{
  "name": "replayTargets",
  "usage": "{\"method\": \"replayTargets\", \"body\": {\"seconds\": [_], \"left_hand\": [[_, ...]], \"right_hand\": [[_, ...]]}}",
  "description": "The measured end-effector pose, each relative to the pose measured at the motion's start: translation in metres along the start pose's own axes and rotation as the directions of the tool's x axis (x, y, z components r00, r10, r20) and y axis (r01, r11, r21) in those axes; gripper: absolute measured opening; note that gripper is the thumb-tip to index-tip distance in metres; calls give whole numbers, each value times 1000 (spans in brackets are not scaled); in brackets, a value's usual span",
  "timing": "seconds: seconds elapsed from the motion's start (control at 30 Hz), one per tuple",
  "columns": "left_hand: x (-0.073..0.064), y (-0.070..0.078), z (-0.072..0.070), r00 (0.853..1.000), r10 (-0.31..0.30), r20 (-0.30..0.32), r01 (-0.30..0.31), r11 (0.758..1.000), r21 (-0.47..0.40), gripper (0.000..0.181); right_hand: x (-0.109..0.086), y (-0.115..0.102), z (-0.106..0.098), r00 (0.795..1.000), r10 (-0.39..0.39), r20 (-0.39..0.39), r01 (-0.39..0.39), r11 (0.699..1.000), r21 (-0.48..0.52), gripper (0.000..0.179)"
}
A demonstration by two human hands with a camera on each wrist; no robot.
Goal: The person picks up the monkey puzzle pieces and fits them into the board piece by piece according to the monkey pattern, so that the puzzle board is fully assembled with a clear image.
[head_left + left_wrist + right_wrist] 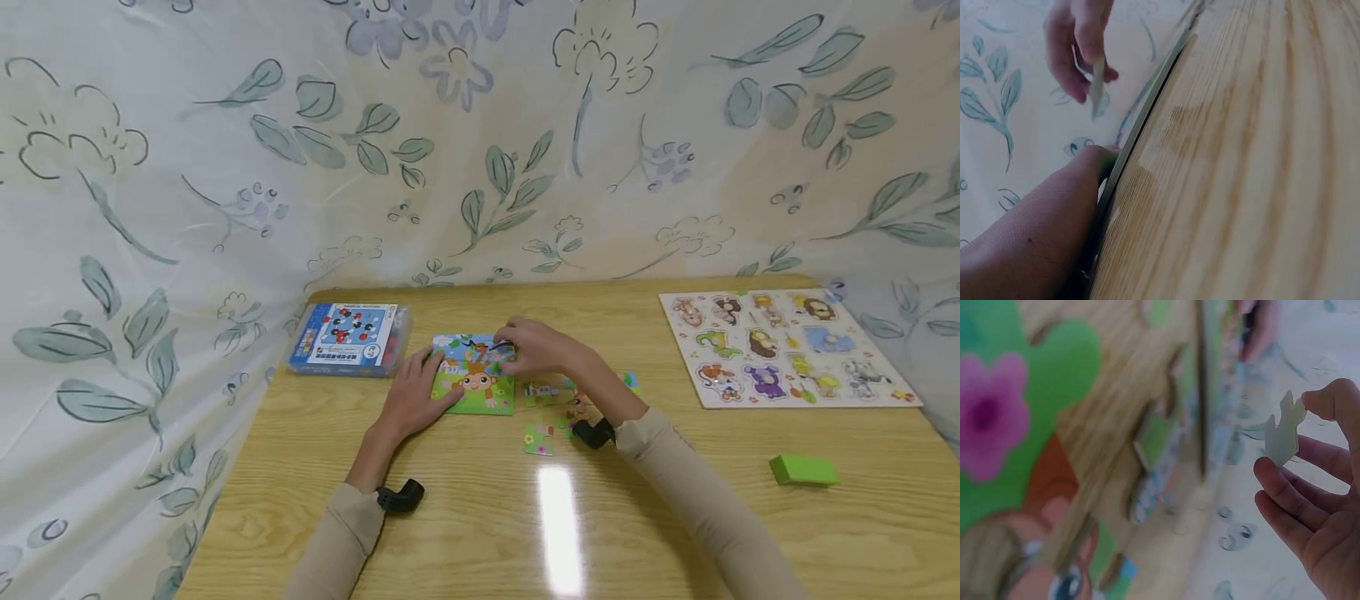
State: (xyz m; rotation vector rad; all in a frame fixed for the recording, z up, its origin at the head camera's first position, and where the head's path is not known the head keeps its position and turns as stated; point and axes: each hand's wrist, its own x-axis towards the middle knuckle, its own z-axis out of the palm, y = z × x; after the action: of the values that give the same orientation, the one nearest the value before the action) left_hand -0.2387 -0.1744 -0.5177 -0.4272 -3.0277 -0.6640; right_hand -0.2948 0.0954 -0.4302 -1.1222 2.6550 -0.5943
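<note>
A square jigsaw puzzle (472, 407) with a cartoon monkey on green and blue lies flat in the middle of the table in the head view. My left hand (412, 392) rests along its left side, thumb reaching over the lower left part. At the puzzle's upper right is my right hand (536, 346). It pinches a jigsaw piece (1284, 436) between thumb and fingers, its pale back showing in the right wrist view. Just right of the puzzle lie several loose pieces (538, 439), some partly hidden under the right forearm.
A clear plastic box (347, 337) with a blue molecule-picture label stands at the back left. At the back right lies a white board (783, 350) with animal shapes. A green block (804, 470) sits nearer at the right. A floral cloth (480, 200) hangs behind the table.
</note>
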Motion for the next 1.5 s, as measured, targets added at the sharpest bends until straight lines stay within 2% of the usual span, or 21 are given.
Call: {"method": "replayTargets", "body": {"seconds": [0.2, 0.57, 0.83, 1.03, 1.13, 1.37, 1.5], "left_hand": [[0, 2, 2, 1000, 5, 2, -5, 1000, 0, 82], [0, 0, 2, 1000, 10, -3, -10, 1000, 23, 82], [0, 0, 1, 1000, 9, -1, -9, 1000, 16, 83], [-1, 1, -1, 1000, 16, -10, -16, 1000, 13, 82], [-1, 1, -1, 999, 32, -29, -32, 999, 9, 81], [-3, 1, -3, 999, 37, -30, -37, 999, -4, 80], [-2, 2, -3, 999, 41, -33, -41, 999, -15, 80]], "right_hand": [[18, 9, 7, 997, 30, 75, -29, 999, -17, 43], [29, 17, 11, 997, 32, 66, -30, 999, -30, 35], [32, 17, 14, 997, -59, 48, 64, 992, -107, 27], [35, 12, 12, 993, -95, 74, 108, 977, -186, 22], [37, 9, 10, 989, -114, 90, 129, 974, -187, 19], [40, 7, 13, 988, -89, 124, 116, 965, -235, 16], [43, 2, 15, 989, -34, 141, 72, 958, -277, 18]]}}
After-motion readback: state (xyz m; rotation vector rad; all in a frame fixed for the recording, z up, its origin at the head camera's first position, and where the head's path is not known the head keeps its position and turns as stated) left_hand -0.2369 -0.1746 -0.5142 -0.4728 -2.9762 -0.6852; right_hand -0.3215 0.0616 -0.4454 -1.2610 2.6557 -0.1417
